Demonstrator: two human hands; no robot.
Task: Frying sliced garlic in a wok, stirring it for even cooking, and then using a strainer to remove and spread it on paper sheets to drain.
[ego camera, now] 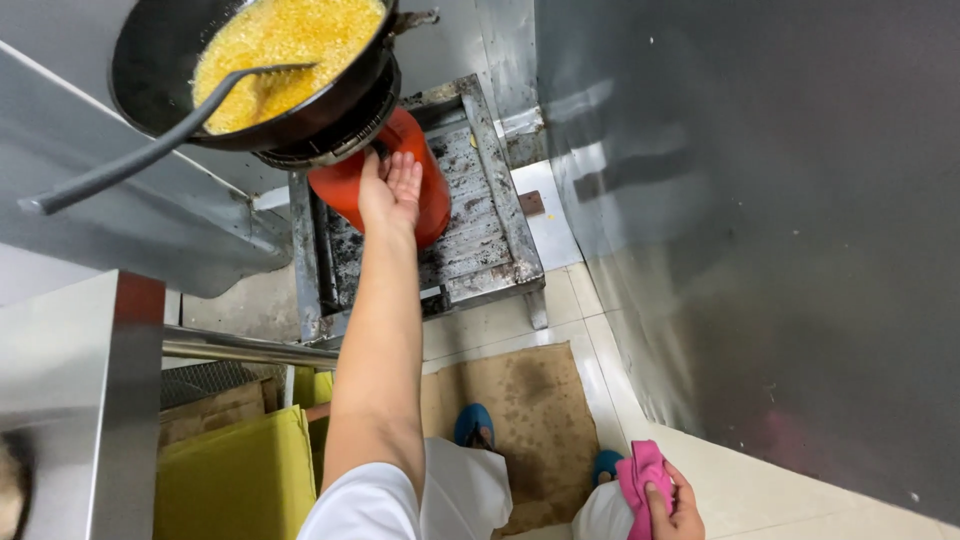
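Note:
My left hand (pixel 390 190) reaches forward to the red burner body (pixel 434 190) just under the rim of a black wok (pixel 150 70), with its fingers apart and touching the burner's underside. The wok holds bubbling yellow oil or batter (pixel 290 40), and a dark long-handled ladle (pixel 130 160) rests in it. My right hand (pixel 672 505) hangs low by my side and grips a pink cloth (pixel 640 475).
The burner stands on a greasy metal grate stand (pixel 490 210). A steel wall (pixel 760 220) runs along the right. A steel counter (pixel 70 390) and yellow boards (pixel 235 480) are at the left. Stained cardboard (pixel 540 410) covers the tiled floor.

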